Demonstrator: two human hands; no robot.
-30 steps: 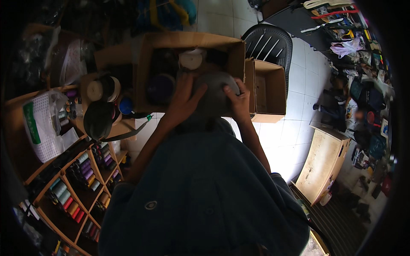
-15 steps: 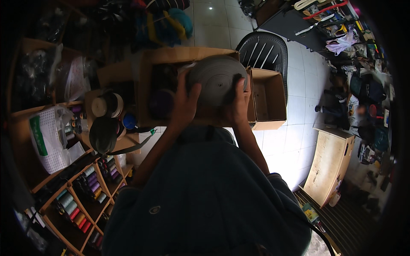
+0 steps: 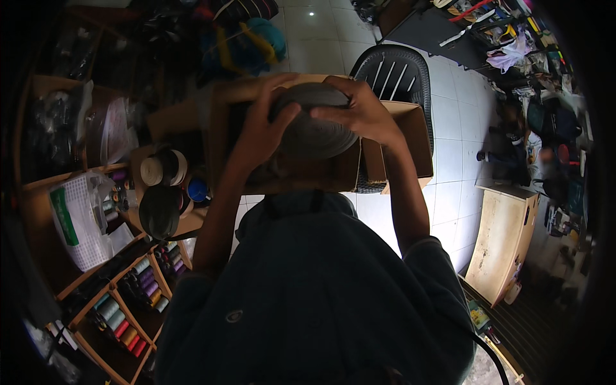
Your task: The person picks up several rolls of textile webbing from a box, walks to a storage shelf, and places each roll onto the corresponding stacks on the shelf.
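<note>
A large grey roll of strap webbing (image 3: 321, 138), wound in a flat coil, is held up in front of me over a cardboard box (image 3: 219, 131). My left hand (image 3: 264, 125) is closed on its left side, thumb on the near face. With fingers over the far upper edge and thumb across the face, my right hand (image 3: 369, 115) grips the other side. The roll is tilted. Inside the box it is dark, and I cannot make out the contents.
A smaller cardboard box (image 3: 414, 144) rests beside it on a black plastic chair (image 3: 393, 67). To the left are a beige roll (image 3: 152, 172), a dark green roll (image 3: 159, 212) and a shelf (image 3: 115, 282) of coloured thread spools. A wooden bench (image 3: 497, 244) stands right.
My right hand has shifted from the roll's right side up over its far edge, and its elbow has swung outward. The roll has tilted and moved slightly left.
</note>
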